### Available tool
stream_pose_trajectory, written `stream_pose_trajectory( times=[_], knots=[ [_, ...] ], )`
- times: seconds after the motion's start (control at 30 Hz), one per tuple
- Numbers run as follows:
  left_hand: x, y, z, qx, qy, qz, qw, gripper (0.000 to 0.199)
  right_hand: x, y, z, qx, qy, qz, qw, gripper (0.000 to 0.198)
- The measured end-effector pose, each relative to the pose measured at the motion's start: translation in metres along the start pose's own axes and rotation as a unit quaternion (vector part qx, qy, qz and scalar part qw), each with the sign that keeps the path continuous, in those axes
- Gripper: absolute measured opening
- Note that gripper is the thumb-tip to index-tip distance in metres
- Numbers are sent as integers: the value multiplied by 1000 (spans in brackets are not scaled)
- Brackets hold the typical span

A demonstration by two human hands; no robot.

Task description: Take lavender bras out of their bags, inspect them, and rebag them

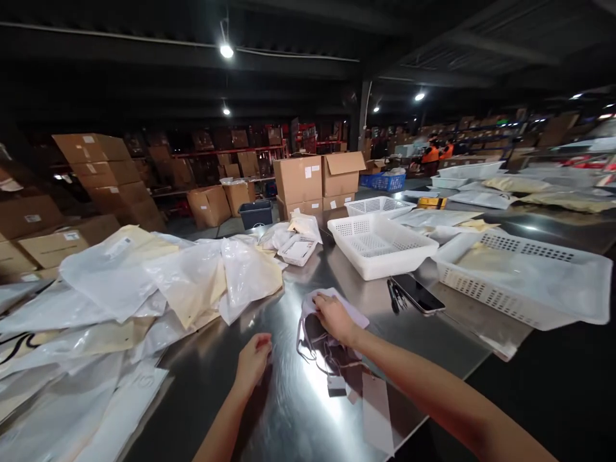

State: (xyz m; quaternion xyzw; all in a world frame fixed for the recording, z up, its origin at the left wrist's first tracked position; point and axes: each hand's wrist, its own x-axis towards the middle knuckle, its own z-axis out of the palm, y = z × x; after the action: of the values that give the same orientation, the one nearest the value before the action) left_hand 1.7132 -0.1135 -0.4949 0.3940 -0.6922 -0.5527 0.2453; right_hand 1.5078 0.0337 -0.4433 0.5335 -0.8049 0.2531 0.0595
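Observation:
My right hand (333,317) is closed on a pale lavender cloth garment (355,313) lying on the shiny metal table (289,391). Thin dark cords (308,353) trail from the garment toward me. Near them lie a small dark-and-white tag (336,386) and a larger pale card or sheet (377,410); whether these are attached is unclear. To the left of the garment, apart from it, my left hand (253,362) hovers low over the table with its fingers curled in and nothing visible in them.
Plastic-bagged packets (183,276) are heaped on the left. On the right are a white basket (385,247), a phone (418,293), pens (395,296) and another basket (524,276) holding a bagged item. Cardboard boxes (298,183) stand beyond the table; people in orange vests (431,154) are farther off.

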Motion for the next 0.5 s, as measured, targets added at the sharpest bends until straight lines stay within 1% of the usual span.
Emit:
stream_pose_trajectory(
  times=[0.07, 0.1, 0.17, 0.23, 0.3, 0.33, 0.37, 0.43, 0.5],
  knots=[
    [-4, 9, 6, -28, -37, -7, 999, 39, 1, -11, -8, 67, 59, 25, 996, 11],
    [-6, 14, 10, -44, -65, -3, 997, 46, 1, -19, -11, 98, 86, 34, 991, 8],
    [-13, 28, 21, -83, -122, 24, 989, 61, -3, -38, -16, 150, 124, 41, 980, 13],
    [-21, 42, 31, -124, -155, 64, 978, 74, -10, -56, -20, 237, 141, 12, 961, 21],
    [-31, 54, 37, -150, -146, 100, 973, 81, -18, -70, -27, 344, 152, -44, 926, 30],
    [-36, 60, 38, -156, -131, 118, 972, 82, -21, -76, -33, 387, 156, -71, 906, 35],
    [-41, 65, 38, -161, -115, 138, 971, 82, -25, -80, -38, 414, 157, -88, 892, 40],
    [-51, 72, 32, -166, -77, 174, 968, 81, -30, -85, -50, 429, 152, -91, 885, 46],
    [-59, 76, 23, -144, -36, 186, 971, 78, -35, -87, -60, 446, 149, -77, 879, 50]
  ],
)
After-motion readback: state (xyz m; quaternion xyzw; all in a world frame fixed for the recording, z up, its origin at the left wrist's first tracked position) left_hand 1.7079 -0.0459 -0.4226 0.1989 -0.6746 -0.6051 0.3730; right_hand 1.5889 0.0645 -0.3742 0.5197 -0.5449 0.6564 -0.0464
